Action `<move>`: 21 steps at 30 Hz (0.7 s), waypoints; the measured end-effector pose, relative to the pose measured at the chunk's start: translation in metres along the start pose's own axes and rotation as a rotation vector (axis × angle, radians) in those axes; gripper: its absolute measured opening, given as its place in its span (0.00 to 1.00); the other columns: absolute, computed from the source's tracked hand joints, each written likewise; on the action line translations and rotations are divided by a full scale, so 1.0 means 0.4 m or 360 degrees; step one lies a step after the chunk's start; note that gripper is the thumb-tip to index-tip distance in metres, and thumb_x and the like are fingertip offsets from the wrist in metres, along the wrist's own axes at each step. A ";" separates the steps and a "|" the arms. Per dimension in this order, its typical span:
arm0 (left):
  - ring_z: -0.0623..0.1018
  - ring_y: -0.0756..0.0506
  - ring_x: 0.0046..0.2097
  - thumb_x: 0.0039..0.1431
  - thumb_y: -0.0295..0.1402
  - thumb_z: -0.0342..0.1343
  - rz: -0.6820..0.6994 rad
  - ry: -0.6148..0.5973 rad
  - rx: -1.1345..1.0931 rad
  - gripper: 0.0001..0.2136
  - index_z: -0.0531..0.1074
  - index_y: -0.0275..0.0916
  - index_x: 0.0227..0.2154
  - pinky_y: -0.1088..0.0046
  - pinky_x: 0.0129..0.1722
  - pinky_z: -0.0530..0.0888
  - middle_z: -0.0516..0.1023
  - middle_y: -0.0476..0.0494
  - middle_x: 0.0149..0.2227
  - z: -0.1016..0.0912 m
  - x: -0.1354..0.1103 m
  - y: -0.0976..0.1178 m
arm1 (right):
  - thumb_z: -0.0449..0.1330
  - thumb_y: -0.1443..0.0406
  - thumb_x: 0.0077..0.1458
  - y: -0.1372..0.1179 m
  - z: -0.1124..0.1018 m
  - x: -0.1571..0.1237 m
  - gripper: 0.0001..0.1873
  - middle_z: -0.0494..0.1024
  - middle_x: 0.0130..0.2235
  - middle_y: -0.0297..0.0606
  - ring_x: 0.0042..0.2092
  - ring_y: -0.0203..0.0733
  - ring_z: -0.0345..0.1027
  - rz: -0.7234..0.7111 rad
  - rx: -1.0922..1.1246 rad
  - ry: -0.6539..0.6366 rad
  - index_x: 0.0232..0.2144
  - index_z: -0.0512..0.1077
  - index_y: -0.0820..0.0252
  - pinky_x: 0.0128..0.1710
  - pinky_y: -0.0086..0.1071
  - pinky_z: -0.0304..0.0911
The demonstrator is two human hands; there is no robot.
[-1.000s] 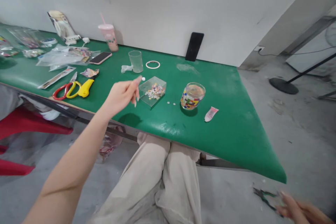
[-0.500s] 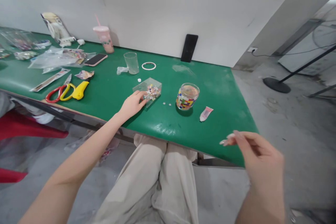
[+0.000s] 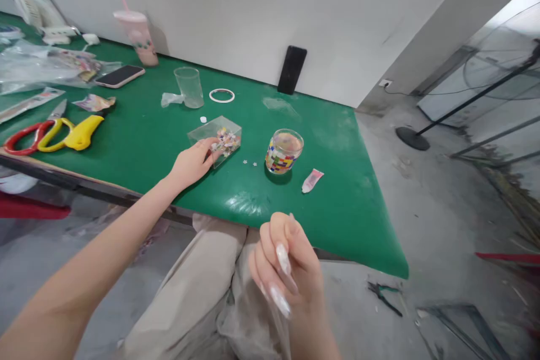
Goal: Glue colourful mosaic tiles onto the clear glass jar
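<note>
My left hand (image 3: 192, 162) reaches over the green table (image 3: 350, 208) and grips the near corner of a clear plastic box (image 3: 210, 130) that has small coloured pieces in it. My right hand (image 3: 284, 267) hovers over my lap, in front of the table edge. Its fingers are curled shut on a clear plastic bag (image 3: 253, 318) that hangs down. To the right of the box stands a glass jar (image 3: 283, 152) covered in coloured mosaic tiles. Two tiny star pieces (image 3: 249, 163) lie between box and jar, and a pink tube (image 3: 313, 180) lies further right.
A clear cup (image 3: 189, 87), a white ring (image 3: 221, 95) and a black phone (image 3: 292, 70) leaning on the wall are at the back. Scissors (image 3: 29, 138), a yellow cutter (image 3: 82, 132), a phone (image 3: 119, 75) and a pink tumbler (image 3: 139, 36) are on the left. Pliers (image 3: 383, 295) lie on the floor.
My left hand came down from the air onto the box. My right hand rose from the floor on the right and moved in over my lap with a plastic bag. The view shifted right.
</note>
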State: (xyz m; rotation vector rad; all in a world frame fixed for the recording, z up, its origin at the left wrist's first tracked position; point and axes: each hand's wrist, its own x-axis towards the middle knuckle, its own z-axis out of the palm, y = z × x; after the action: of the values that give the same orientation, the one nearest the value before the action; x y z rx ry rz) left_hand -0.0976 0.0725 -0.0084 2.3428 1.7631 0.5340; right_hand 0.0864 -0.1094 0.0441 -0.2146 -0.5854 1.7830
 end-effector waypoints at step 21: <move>0.76 0.43 0.33 0.61 0.44 0.42 -0.0063 -0.0012 -0.0009 0.22 0.65 0.40 0.55 0.72 0.32 0.67 0.77 0.43 0.36 -0.012 0.008 0.001 | 0.47 0.65 0.64 -0.020 -0.022 0.019 0.19 0.52 0.17 0.20 0.10 0.20 0.43 0.0056 0.0563 -0.0127 0.20 0.58 0.60 0.18 0.18 0.53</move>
State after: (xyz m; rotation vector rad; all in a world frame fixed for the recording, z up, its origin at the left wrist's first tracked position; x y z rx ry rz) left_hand -0.0983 0.0749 -0.0032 2.2978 1.7983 0.5224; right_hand 0.0947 -0.0985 0.0418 0.0904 -0.3147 1.9023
